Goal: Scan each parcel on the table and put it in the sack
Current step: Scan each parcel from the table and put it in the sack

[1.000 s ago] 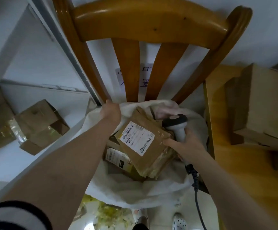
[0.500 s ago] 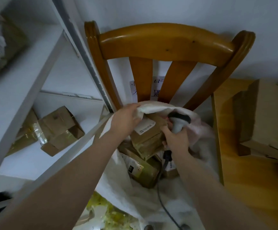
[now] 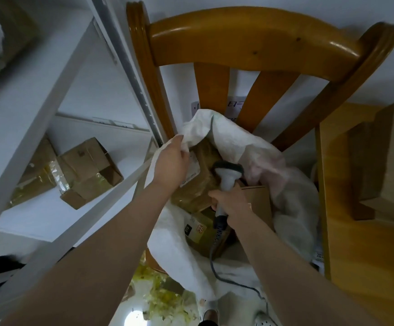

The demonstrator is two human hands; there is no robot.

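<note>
L hand [image 3: 171, 161]: fingers curled on rim of white sack [image 3: 292, 196], ctr frame, holding the mouth up.
R hand [image 3: 232, 204]: wrapped round handle of scanner [image 3: 226, 176]; cable runs to bottom of frame.
parcel [image 3: 200, 187]: brown, white label, inside sack mouth btwn both hands, atop other pkgs [image 3: 198, 231].
chair [image 3: 250, 43]: wooden, back slats just behind sack.
table [image 3: 360, 267]: right of frame, carton [image 3: 389, 161] on it.
shelf [image 3: 26, 114]: left of frame, taped box [image 3: 85, 170].

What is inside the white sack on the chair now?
Three brown items show: a white-label parcel on top, a dark-label parcel below it, a plain carton at right. The scanner and right hand cover part; the sack folds hide anything deeper.
</note>
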